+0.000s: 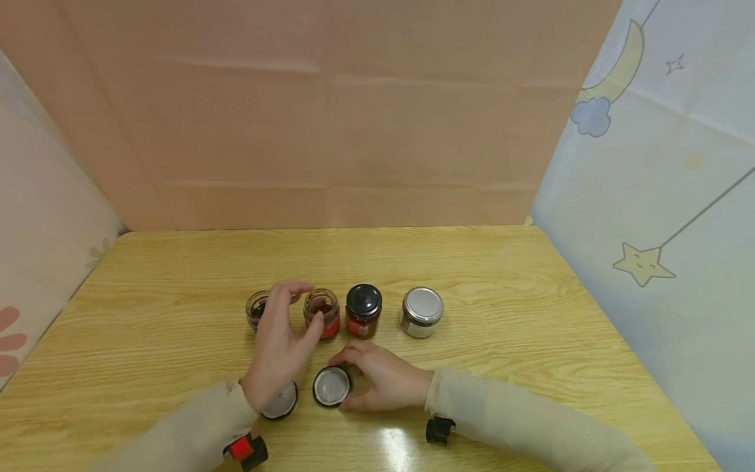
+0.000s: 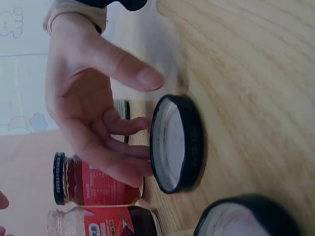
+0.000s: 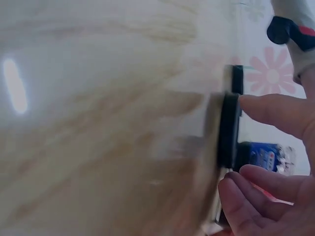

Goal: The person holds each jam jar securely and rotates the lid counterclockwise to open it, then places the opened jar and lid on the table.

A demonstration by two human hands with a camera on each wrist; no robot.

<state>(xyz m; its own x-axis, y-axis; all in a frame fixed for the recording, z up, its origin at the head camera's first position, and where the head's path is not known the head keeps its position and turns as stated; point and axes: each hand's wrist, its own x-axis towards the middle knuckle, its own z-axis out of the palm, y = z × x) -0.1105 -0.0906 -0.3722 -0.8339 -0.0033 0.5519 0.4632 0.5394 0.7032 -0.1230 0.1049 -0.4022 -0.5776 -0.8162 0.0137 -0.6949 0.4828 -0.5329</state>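
Note:
My left hand (image 1: pixel 280 354) reaches over the table, thumb and fingers spread apart at the open red-labelled jar (image 1: pixel 331 327); contact with the glass is unclear. Only its fingertips enter the left wrist view (image 2: pixel 2 201). Beside a black-rimmed lid (image 1: pixel 331 387), lying inner side up, is my right hand (image 1: pixel 386 380), its thumb and fingers parted around the lid's right side. The left wrist view shows this hand (image 2: pixel 91 103) with the thumb slightly off the lid (image 2: pixel 172 145) and fingertips close to its rim. A second upturned lid (image 1: pixel 280 403) lies partly under my left wrist.
Behind my left hand stands another uncovered jar (image 1: pixel 256 307), blue-labelled in the right wrist view (image 3: pixel 263 156). To the right of the red-labelled jar are a black-lidded jar (image 1: pixel 363 308) and a silver-lidded jar (image 1: pixel 422 311). Walls of hanging sheets border the table (image 1: pixel 501 275).

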